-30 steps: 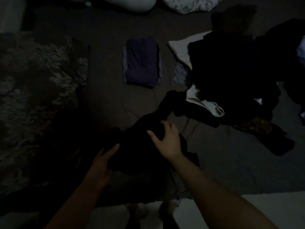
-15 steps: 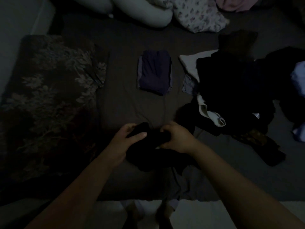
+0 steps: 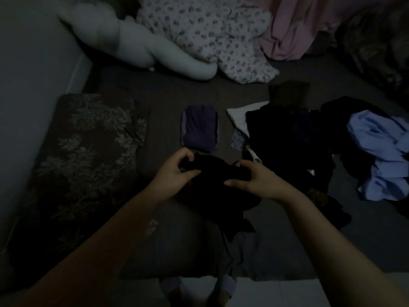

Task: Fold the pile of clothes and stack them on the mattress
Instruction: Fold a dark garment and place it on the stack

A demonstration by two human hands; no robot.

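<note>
Black garment (image 3: 212, 173), soft dark cloth, bunched and unfolded, is held between both hands just above the near part of the dark grey mattress (image 3: 163, 103); its lower part hangs in a loose tail toward the mattress edge. Left hand (image 3: 177, 171) grips the cloth's left upper edge, fingers curled over it and thumb laid along the front; right hand (image 3: 256, 178) grips the right upper edge, fingers curled behind the cloth and thumb extended across it. Light is poor; the garment's kind and seams cannot be told.

Folded purple garment (image 3: 200, 129) lies flat just beyond the hands and forms the start of the stack; the unsorted heap of dark clothes (image 3: 287, 138) lies to the right, with a crumpled light blue garment (image 3: 380, 151) at its far right side.

Judgement: the step in hand is opening out the black piece before folding. Recommended: locate two matching corners or a hem by feel, since sight is unreliable here; draw the hands apart until the cloth hangs straight; lay it flat on the bare patch near the purple piece; smooth it before creasing; match the fold to the purple piece's outline so the stack sits level. Risk: the hanging tail may fold under unseen.
</note>
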